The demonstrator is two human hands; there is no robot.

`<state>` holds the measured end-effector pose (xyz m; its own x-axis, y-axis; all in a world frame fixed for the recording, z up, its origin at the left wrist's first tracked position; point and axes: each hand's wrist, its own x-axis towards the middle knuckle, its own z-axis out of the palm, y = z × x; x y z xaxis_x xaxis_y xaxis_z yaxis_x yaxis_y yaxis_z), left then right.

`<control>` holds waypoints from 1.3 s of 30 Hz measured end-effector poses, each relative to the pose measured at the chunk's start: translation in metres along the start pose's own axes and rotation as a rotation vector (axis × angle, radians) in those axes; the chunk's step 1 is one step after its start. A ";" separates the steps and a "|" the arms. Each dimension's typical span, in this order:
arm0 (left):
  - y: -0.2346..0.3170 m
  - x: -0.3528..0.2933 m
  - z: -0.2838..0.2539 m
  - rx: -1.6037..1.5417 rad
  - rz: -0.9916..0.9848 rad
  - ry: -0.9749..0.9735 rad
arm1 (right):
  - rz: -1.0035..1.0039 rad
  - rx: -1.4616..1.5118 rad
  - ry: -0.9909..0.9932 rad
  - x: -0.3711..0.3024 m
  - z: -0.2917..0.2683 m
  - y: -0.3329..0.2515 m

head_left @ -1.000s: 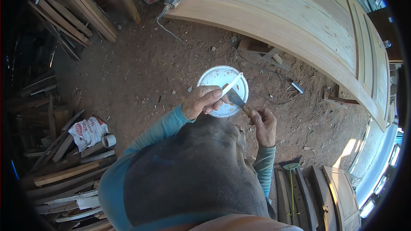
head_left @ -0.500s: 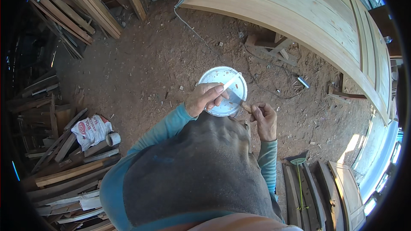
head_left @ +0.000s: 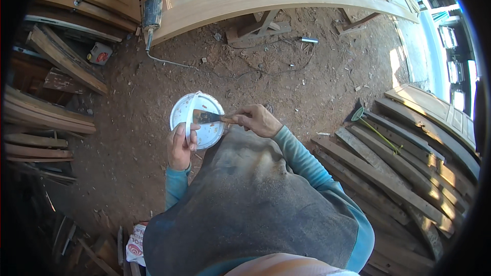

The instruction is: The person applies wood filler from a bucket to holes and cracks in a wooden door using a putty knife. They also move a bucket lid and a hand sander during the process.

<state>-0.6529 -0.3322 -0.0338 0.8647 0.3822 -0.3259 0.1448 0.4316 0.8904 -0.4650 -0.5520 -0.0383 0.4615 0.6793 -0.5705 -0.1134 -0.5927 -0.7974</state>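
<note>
The right hand (head_left: 260, 121) grips the probably light, stiff putty knife (head_left: 207, 117) sensibly by its handle (head_left: 228, 119); the left hand (head_left: 179, 146) pinches a white strip (head_left: 191, 110).

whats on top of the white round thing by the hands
Brown flecks show on the white round thing. The scraper, white strip and left hand cover parts of it from this view, so whatever lies behind them is hidden.
</note>
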 end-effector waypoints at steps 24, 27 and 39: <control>0.260 0.223 0.114 0.043 0.632 -0.206 | -0.400 0.991 0.423 0.034 -0.101 -0.070; 0.247 0.289 0.155 0.171 0.741 -0.248 | -0.296 0.800 0.532 0.035 -0.120 -0.079; 0.278 0.417 0.172 0.211 0.450 -0.333 | -0.208 0.620 0.788 0.059 -0.137 -0.005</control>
<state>-0.1697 -0.1939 0.1323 0.9625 0.1984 0.1851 -0.2080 0.1016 0.9728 -0.3167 -0.5676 -0.0410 0.9458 0.1331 -0.2961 -0.2968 -0.0150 -0.9548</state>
